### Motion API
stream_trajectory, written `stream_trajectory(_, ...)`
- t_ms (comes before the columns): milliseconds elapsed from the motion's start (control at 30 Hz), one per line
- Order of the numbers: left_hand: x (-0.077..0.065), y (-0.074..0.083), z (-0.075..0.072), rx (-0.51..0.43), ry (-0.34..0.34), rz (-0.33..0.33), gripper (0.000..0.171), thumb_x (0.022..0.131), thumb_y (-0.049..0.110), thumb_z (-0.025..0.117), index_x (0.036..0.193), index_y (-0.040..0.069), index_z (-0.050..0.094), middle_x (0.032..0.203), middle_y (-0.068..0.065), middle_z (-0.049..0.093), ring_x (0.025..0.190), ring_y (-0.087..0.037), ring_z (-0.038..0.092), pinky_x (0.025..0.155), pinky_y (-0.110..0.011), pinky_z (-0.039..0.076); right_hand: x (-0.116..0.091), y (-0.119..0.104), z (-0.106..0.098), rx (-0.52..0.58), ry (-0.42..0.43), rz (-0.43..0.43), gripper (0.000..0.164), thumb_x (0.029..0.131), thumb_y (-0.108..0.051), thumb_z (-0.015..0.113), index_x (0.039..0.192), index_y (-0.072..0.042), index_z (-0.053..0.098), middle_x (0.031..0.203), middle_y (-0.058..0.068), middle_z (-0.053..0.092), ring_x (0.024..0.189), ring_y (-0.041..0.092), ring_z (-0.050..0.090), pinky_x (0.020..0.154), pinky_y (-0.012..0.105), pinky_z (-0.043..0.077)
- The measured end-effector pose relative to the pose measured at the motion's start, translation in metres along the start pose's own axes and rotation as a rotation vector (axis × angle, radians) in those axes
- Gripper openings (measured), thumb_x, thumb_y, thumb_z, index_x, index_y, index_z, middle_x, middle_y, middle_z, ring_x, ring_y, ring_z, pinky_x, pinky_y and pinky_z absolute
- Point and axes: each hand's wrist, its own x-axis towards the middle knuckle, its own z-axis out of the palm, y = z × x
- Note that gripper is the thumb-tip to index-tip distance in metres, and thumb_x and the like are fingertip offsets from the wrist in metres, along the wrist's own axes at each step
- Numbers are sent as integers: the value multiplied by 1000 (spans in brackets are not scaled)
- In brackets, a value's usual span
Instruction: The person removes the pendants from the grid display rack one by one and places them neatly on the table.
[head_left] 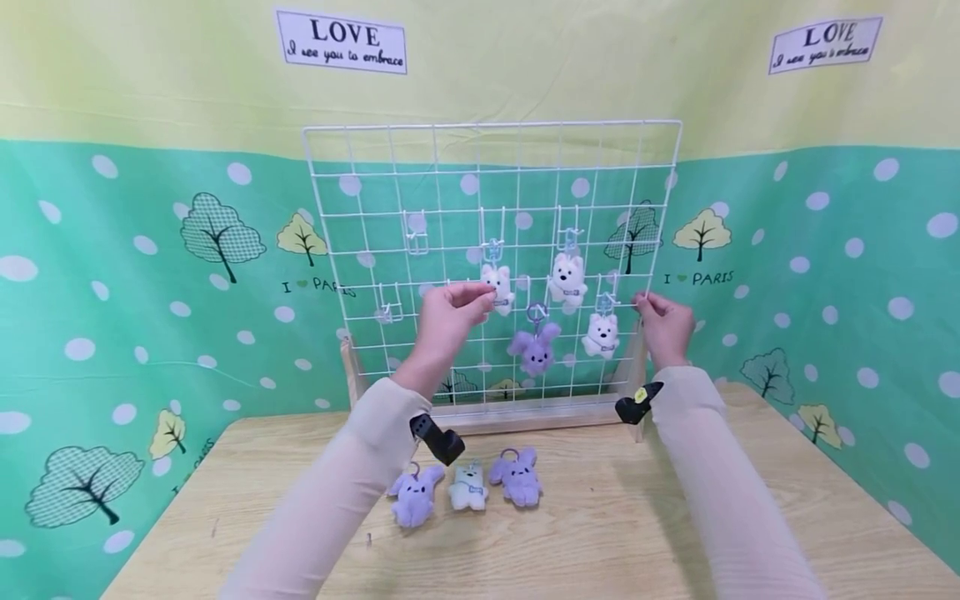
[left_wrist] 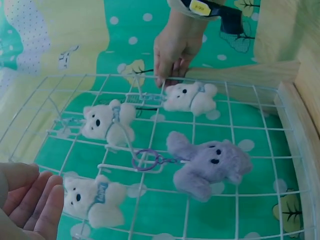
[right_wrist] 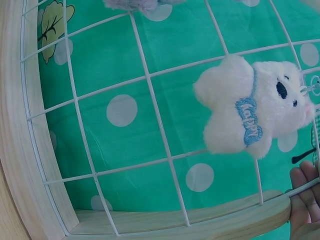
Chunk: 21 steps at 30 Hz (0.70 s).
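A white wire grid rack (head_left: pixel 487 125) stands on the table with plush keychains on its hooks. My left hand (head_left: pixel 450 321) is beside a hanging white bear keychain (head_left: pixel 501 292); in the left wrist view its loosely bent fingers reach the bear's head. At the rack's right side, my right hand (head_left: pixel 667 325) pinches the edge wire with its fingertips. Close to it hangs another white bear keychain (right_wrist: pixel 235 110) with a blue scarf. A third white bear keychain (head_left: pixel 567 279) is higher up. Between the lower hooks dangles a purple bunny keychain (left_wrist: pixel 212 167) on a purple ring.
On the table (head_left: pixel 600 533) before the rack lie a purple bunny keychain (head_left: pixel 414 498), a white bear keychain (head_left: pixel 469 490) and another purple bunny keychain (head_left: pixel 519 479). Two more wire hooks (head_left: pixel 416 242) are on the rack's left part. A wooden base (head_left: pixel 525 414) supports the rack.
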Motion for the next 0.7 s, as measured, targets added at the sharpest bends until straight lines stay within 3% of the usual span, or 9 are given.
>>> stream_trajectory(333, 25, 18, 5, 133, 107, 67, 17, 89, 15, 66, 105, 9, 71, 102, -4, 70, 95, -13, 63, 84, -26, 51, 1, 1, 0, 9, -4, -12, 34, 93, -26, 59, 122, -8, 61, 122, 10, 62, 111, 18, 61, 94, 25, 47)
stream_trajectory(700, 44, 19, 16, 256, 203, 57, 19, 88, 17, 67, 105, 9, 70, 98, -4, 69, 90, -14, 63, 79, -26, 53, 1, 0, 0, 13, -4, -22, 33, 93, -26, 60, 122, -9, 62, 122, 10, 62, 112, 18, 60, 93, 25, 48)
